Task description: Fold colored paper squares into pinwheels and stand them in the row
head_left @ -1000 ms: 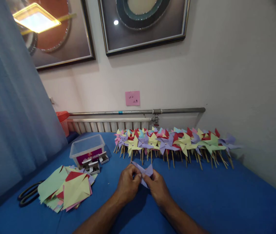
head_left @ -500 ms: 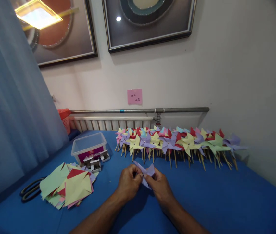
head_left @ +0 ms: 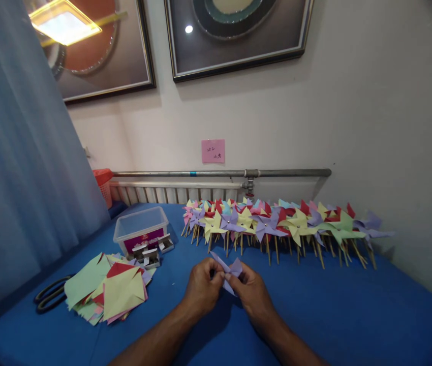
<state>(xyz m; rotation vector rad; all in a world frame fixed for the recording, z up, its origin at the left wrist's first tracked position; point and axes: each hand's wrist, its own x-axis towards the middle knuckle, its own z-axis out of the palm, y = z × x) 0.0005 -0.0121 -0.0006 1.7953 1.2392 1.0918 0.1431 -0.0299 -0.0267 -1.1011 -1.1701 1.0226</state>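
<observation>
Left hand and right hand both pinch, seemingly folding, a purple paper piece.

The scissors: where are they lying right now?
In the head view, the black-handled scissors lie at the far left of the blue table, beside the curtain and just left of the stack of coloured paper squares.

Both forearms extend forward from the lower edge of the view and converge toward the middle. The left hand is curled, knuckles up, fingertips pinched together. The right hand mirrors it, fingers bent inward. The fingertips of both hands meet, the wrists held straight.
</observation>
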